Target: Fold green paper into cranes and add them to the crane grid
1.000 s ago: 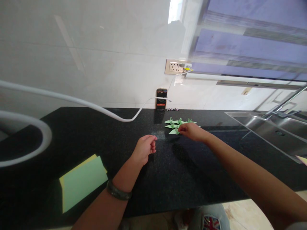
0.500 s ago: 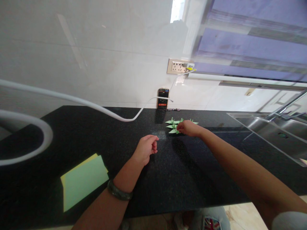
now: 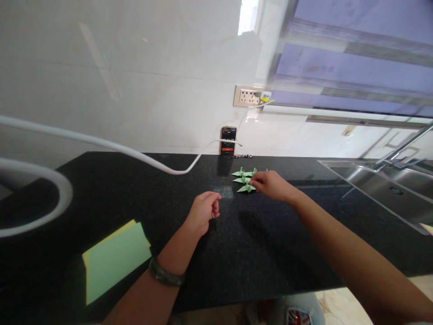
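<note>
Several small green folded paper cranes (image 3: 241, 180) stand close together in rows on the black countertop (image 3: 216, 262). My right hand (image 3: 270, 184) reaches in from the right, thumb and fingertips pinched at the nearest paper crane (image 3: 246, 188); its wings and lower body show. Behind that hand, part of the cluster is hidden. To the left of the cranes, my left hand (image 3: 204, 211) hovers over the counter with its fingers curled in and nothing visible in them. A dark bangle (image 3: 165, 273) circles the left wrist.
A stack of green and yellow paper sheets (image 3: 117, 262) lies at left. Behind the cranes, a phone (image 3: 228, 141) leans on the wall. A white cable (image 3: 149, 160) loops across the left, near the camera. A steel sink (image 3: 382, 192) is at right, below a wall socket (image 3: 248, 96).
My right hand has shifted slightly right and back from the nearest crane, so more of that crane shows. The left hand keeps its pose. The view has shifted a little.
</note>
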Available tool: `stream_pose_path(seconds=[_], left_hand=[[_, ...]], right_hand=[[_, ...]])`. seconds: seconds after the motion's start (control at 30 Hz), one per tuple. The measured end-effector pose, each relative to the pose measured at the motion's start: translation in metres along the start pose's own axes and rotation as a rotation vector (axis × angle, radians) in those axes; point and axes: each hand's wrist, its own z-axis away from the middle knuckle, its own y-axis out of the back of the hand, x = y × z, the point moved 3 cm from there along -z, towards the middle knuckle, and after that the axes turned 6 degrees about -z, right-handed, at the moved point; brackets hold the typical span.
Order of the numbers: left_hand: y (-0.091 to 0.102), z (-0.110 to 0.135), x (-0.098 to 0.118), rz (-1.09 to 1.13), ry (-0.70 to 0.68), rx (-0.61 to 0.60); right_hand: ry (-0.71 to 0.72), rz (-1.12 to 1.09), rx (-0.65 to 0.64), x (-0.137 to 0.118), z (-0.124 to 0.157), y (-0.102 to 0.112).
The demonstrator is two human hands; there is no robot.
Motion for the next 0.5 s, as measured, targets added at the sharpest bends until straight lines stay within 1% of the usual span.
stream_pose_path(seconds=[0.03, 0.07, 0.13, 0.17, 0.23, 0.33, 0.5], left_hand=[[0.000, 0.000, 0.000, -0.003, -0.005, 0.007], [0.000, 0.000, 0.000, -0.008, -0.009, 0.013], [0.000, -0.001, -0.001, -0.021, -0.012, 0.022], [0.001, -0.001, -0.001, -0.028, -0.014, 0.025], [0.001, -0.001, -0.002, -0.037, -0.020, 0.027], [0.001, -0.001, -0.003, -0.039, -0.033, 0.017], [0.001, -0.001, -0.004, -0.043, -0.026, 0.011]], right_hand=[[-0.008, -0.010, -0.011, -0.002, 0.005, -0.006], [-0.053, 0.000, -0.010, -0.002, 0.009, -0.013], [-0.259, 0.046, 0.047, 0.005, 0.014, -0.026], [-0.302, 0.050, 0.057, 0.009, 0.014, -0.033], [-0.335, 0.042, 0.057, 0.017, 0.012, -0.044], [-0.341, 0.007, 0.039, 0.024, 0.007, -0.055], [-0.320, -0.056, 0.021, 0.023, 0.003, -0.065]])
